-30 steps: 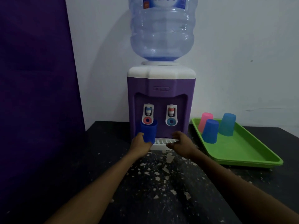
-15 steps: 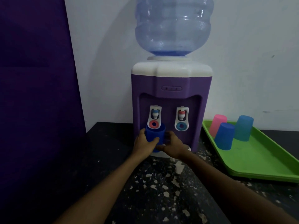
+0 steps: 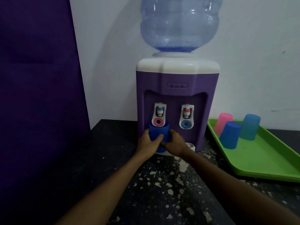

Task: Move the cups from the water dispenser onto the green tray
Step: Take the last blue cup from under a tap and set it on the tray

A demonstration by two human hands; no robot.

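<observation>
Fig. 1. Last cup at the dispenser: I am gripping the dark blue cup [image 3: 159,135] with both hands under the left tap [image 3: 159,116], at about 12 o'clock from my viewpoint

I am closing my left hand [image 3: 148,143] round the cup's left side and my right hand [image 3: 174,143] round its right side; the cup is standing upright on the drip tray [image 3: 190,146] of the purple water dispenser [image 3: 177,88], one bottle [image 3: 180,25] on top, two taps in all. On the green tray [image 3: 266,161], lying at about 2 o'clock, three cups are sitting upside down: one pink cup [image 3: 223,123], one blue cup [image 3: 230,135], one teal cup [image 3: 250,126]. I am judging three of four cups as moved, one as left; nothing is waiting under the right tap [image 3: 186,116]
</observation>
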